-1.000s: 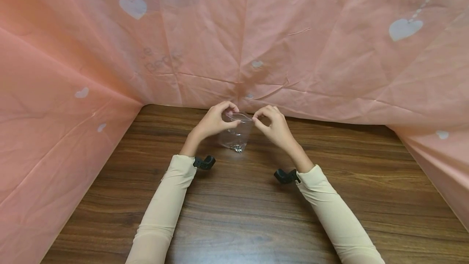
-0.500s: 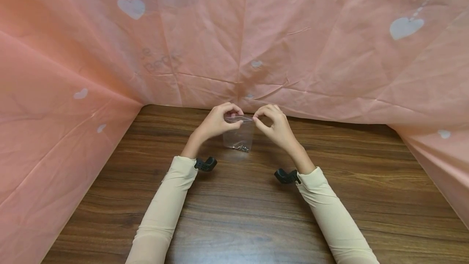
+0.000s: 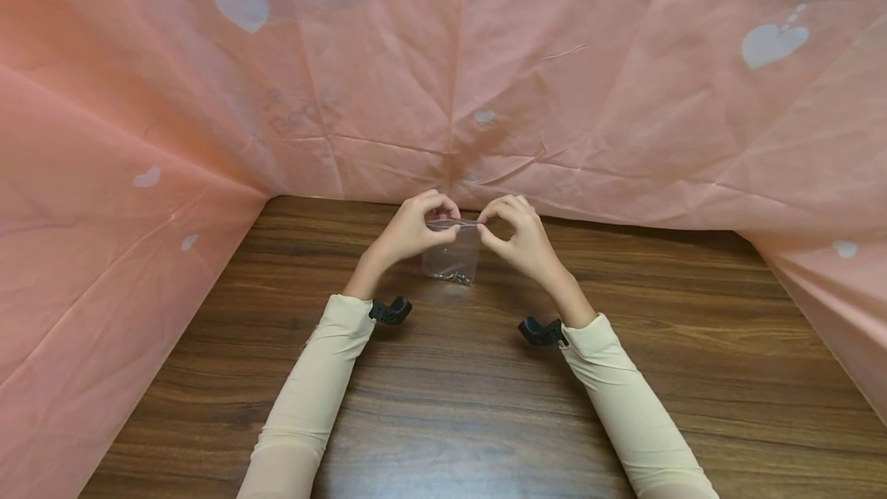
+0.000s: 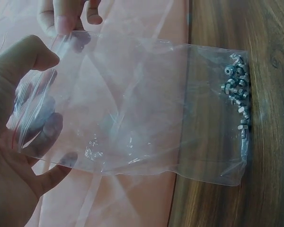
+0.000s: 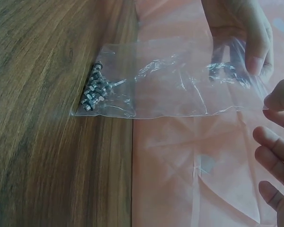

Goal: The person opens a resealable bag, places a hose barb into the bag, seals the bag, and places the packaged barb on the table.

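A clear zip-lock bag [image 3: 450, 256] hangs between the two hands near the table's far edge, its zip strip at the top. Several small metal bolts with nuts [image 4: 236, 87] lie gathered along the bag's bottom. My left hand [image 3: 407, 229] grips the top on the left, thumb in front and fingers behind the plastic. At the other top corner, my right hand [image 3: 518, 236] pinches the zip edge between thumb and index finger. In the right wrist view, the bolts [image 5: 95, 87] sit in the bag's lower end, and the right hand's other fingers are apart from the plastic.
A brown wood-grain table [image 3: 443, 406] lies under the arms. Pink cloth [image 3: 589, 98] with pale hearts rises behind and at both sides. Each wrist carries a black camera mount [image 3: 391, 311] that juts inward.
The bag's mouth, gaping a second ago, is narrower now. My left hand has shifted slightly right, and the bag's bottom has swung right. The right hand has hardly moved.
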Demonstrator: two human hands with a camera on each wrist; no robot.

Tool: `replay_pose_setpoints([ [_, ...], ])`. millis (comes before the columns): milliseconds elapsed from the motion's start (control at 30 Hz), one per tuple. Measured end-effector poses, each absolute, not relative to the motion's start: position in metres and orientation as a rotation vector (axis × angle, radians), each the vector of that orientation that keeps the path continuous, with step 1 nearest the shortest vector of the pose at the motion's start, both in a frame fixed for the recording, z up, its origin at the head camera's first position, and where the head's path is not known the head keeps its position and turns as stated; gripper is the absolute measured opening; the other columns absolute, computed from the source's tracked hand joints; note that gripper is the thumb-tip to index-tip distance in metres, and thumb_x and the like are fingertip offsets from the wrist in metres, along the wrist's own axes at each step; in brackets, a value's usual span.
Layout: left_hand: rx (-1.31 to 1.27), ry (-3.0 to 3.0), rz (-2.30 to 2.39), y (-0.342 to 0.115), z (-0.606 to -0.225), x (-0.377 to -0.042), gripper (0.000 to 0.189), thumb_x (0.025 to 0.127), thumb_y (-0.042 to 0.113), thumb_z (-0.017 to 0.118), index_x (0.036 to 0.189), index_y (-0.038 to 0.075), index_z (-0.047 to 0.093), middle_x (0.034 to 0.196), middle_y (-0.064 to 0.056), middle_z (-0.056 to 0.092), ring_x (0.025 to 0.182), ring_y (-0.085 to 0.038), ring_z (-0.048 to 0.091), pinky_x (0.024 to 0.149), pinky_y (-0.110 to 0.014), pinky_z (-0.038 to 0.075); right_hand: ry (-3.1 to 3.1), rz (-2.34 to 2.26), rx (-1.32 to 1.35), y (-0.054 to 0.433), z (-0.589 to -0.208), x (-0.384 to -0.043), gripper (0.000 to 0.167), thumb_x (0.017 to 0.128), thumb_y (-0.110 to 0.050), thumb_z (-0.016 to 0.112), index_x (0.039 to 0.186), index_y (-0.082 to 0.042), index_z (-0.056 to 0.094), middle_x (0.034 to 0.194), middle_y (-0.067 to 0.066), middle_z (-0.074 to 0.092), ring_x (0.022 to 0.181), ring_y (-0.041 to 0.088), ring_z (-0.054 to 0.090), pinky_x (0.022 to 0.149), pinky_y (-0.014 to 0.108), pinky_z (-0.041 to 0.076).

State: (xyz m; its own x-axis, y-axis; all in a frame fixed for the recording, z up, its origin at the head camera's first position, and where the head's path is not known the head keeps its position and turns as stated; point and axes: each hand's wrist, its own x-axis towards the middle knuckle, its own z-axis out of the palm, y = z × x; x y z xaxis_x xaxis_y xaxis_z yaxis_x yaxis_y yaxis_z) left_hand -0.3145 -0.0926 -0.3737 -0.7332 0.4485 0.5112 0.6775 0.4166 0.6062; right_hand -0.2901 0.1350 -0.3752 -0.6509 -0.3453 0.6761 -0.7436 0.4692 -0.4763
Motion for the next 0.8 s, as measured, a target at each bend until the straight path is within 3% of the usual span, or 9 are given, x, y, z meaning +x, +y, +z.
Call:
replay_pose_setpoints([
  [433,-0.981,-2.403,-1.123,-0.089,-0.368,-0.307,0.013,0.081,0.013,0.076,0.092,0.011,0.07,0.089,-0.004,0.062,0.087,-0.017,0.057,0.083,-0.035,0.05,-2.22,1.046,0.913,0.132,-0.378,-0.288,0.006,0.081,-0.002,0.07,0.088,-0.004,0.071,0.098,0.013,0.068,0.098,0.032,0.056,0.092,0.047,0.038],
  [800,-0.948,-2.424,-0.778,-0.081,-0.365,-0.3,0.014,0.079,0.021,0.078,0.092,0.017,0.073,0.088,0.0,0.059,0.086,-0.019,0.054,0.088,-0.041,0.044,-2.23,1.022,0.905,0.127,-0.38,-0.285,0.008,0.083,-0.008,0.067,0.089,-0.003,0.069,0.099,0.012,0.067,0.098,0.031,0.054,0.087,0.041,0.033],
])
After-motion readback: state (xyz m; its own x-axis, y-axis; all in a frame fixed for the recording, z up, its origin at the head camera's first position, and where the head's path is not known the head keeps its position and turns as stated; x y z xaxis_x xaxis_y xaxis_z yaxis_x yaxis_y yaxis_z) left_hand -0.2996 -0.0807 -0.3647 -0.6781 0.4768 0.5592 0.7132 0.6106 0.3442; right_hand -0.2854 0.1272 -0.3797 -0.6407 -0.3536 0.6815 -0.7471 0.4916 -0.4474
